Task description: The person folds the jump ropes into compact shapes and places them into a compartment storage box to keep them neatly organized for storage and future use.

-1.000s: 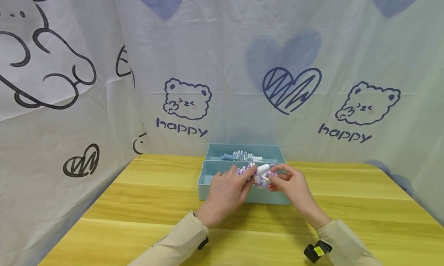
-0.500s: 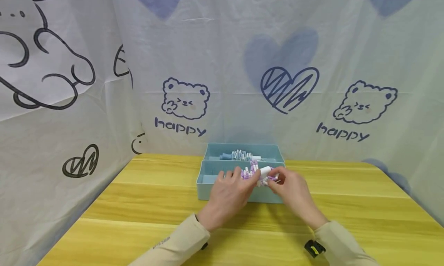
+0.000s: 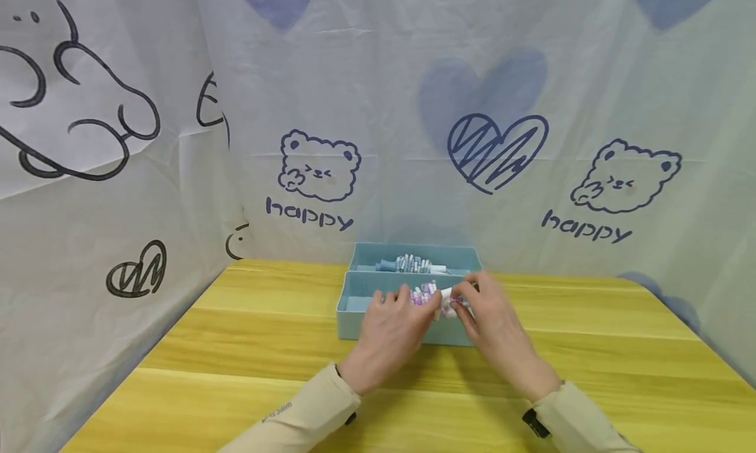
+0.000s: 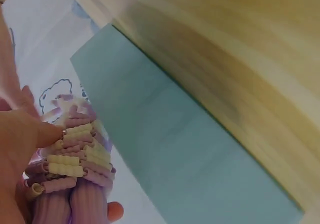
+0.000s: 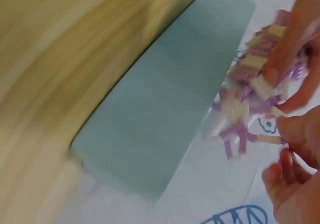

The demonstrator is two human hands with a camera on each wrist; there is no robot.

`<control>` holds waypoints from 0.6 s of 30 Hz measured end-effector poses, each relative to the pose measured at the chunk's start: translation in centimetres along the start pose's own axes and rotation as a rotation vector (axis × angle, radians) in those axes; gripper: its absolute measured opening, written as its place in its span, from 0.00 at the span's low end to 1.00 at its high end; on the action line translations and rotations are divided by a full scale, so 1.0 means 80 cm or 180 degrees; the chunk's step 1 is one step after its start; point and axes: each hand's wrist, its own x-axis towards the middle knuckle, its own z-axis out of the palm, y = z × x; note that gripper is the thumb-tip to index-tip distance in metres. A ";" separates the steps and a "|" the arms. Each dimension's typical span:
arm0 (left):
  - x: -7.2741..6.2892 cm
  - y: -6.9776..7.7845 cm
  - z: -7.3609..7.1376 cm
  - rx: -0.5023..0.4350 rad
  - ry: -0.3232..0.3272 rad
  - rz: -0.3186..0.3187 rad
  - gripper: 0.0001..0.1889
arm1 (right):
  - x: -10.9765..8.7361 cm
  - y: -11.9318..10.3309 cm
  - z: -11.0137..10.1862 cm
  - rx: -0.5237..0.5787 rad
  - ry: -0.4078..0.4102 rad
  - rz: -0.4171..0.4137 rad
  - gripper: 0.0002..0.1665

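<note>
A purple-and-white beaded jump rope (image 3: 422, 294) is bundled over the front compartment of a light-blue two-part box (image 3: 390, 328). My left hand (image 3: 391, 325) grips the bundle, its thumb pressing on the beads. Two ridged purple handles (image 4: 90, 201) lie side by side under the coiled beads in the left wrist view. My right hand (image 3: 502, 331) is at the bundle's right end. There its fingertips pinch a loose beaded strand (image 5: 267, 139), seen in the right wrist view.
A blue-and-white beaded jump rope (image 3: 413, 264) lies in the box's back compartment. The box stands at the far edge of a yellow wood-grain table (image 3: 254, 348). A pale printed curtain (image 3: 407, 197) hangs right behind it.
The rope bundle has lowered a little toward the front compartment. My right hand has shifted its fingers around the strand at the bundle's right end. My left hand keeps its hold.
</note>
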 end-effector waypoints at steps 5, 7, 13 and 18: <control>0.001 0.001 -0.001 -0.0174 -0.0201 -0.0236 0.13 | -0.002 -0.012 -0.005 0.0760 -0.0240 0.0521 0.08; 0.002 0.000 -0.001 -0.0390 -0.0364 -0.0412 0.13 | -0.001 -0.016 -0.010 0.1155 -0.0316 0.0915 0.06; 0.011 -0.025 0.001 -0.1877 -0.0905 -0.1492 0.20 | 0.011 -0.022 -0.027 0.2061 -0.0456 0.1612 0.07; 0.014 -0.045 -0.002 -0.3765 -0.0832 -0.2476 0.22 | 0.012 -0.033 -0.029 0.2042 -0.0577 0.1377 0.07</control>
